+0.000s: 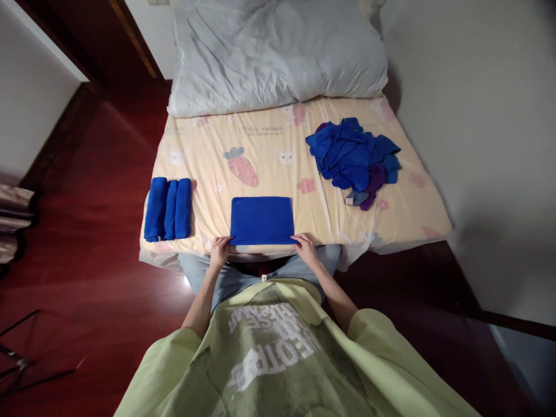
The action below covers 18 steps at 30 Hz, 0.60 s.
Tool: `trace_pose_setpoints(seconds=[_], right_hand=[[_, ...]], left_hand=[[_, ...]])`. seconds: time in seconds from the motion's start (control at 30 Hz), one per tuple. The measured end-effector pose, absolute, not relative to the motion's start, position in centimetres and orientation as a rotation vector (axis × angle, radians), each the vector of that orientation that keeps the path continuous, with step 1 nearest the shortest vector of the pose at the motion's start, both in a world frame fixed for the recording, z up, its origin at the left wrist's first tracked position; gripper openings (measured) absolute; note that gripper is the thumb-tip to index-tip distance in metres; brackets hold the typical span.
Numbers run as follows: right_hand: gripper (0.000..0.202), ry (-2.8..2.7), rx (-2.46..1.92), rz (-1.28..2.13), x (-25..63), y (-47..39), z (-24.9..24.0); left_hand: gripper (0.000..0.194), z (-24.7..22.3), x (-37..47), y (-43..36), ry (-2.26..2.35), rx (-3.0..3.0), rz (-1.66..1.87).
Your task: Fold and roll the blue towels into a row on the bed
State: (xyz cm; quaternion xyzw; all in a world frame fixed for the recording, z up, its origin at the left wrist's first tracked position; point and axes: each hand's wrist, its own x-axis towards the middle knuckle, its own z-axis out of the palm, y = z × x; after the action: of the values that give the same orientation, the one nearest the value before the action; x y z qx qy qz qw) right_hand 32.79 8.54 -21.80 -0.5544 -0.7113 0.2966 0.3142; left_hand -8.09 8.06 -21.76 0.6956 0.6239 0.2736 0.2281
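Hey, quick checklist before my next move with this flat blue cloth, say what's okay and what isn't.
1. Left hand at the near left corner of the flat blue cloth: ok.
2. Right hand at its near right corner: ok.
3. Cloth smooth, without big wrinkles: ok.
4. Layers matched inside the cloth: cannot tell.
5. Three blue bundles on the left, clear of the flat cloth: ok.
6. Loose pile on the right sorted by colour: not ok, purple pieces are mixed in.
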Motion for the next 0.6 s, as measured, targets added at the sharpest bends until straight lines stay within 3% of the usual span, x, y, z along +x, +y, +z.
trace_pose_setpoints(seconds=[0.13,0.37,0.6], right_hand=[[0.026,-1.752,-1.512,0.876,32.9,9.4,-22.3],[0.047,-1.713,-1.726,0.824,32.7,11.3,-22.6],[0.041,-1.808,-2.022,0.776,32.1,12.1,-21.9]], left_hand=[[0.030,-21.7,-7.9,8.7,1.784,1.778,0.753],[0.041,-21.8,-7.8,10.1,1.845,1.677,0.734],[0.038,-22.1,-7.6,10.8,1.906,1.691,0.680]])
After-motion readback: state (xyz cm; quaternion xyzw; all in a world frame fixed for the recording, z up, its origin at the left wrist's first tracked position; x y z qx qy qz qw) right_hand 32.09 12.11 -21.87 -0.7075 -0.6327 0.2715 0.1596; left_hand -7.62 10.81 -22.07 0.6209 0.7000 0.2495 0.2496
